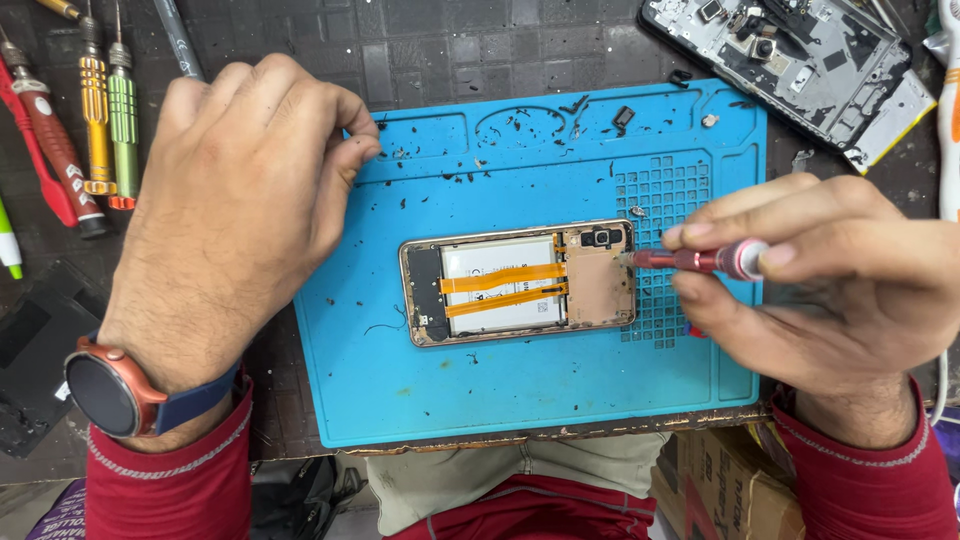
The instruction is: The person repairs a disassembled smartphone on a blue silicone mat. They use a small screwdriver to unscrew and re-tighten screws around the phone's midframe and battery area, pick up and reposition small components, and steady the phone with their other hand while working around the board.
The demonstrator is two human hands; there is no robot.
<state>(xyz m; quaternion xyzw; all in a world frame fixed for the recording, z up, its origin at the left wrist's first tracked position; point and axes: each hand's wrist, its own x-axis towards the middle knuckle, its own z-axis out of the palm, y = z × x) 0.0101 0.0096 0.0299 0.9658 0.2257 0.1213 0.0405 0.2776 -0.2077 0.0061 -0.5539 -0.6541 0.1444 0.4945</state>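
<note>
Phone (518, 282) with its back cover off lies flat at the centre of a blue repair mat (540, 400) on the dark tabletop (420, 50), its white battery and two orange ribbon cables bare, its camera end pointing toward three o'clock. The right hand (830, 290) comes in from three o'clock, its fingers closed round a small red-handled screwdriver (700, 260) pinched between thumb and fingertips, and the tip sits at the phone's right edge just below the camera. The left hand (240, 210) rests at nine o'clock, loosely curled, thumb and forefinger pinched together at the mat's upper left corner; I cannot tell whether anything lies between them. That hand is not touching the phone, so to my eye the main risk is the handset sliding or turning under the driver's push. A slipped tip could land on the nearby ribbon cables or the battery and scar them. Any screw freed here is tiny, and the mat is strewn with black specks, so it could easily get lost among them. At nine to ten o'clock spare screwdrivers (95, 120) in red, yellow and green lie side by side, and at one o'clock a second opened phone (790, 60) lies well apart from the work.
</note>
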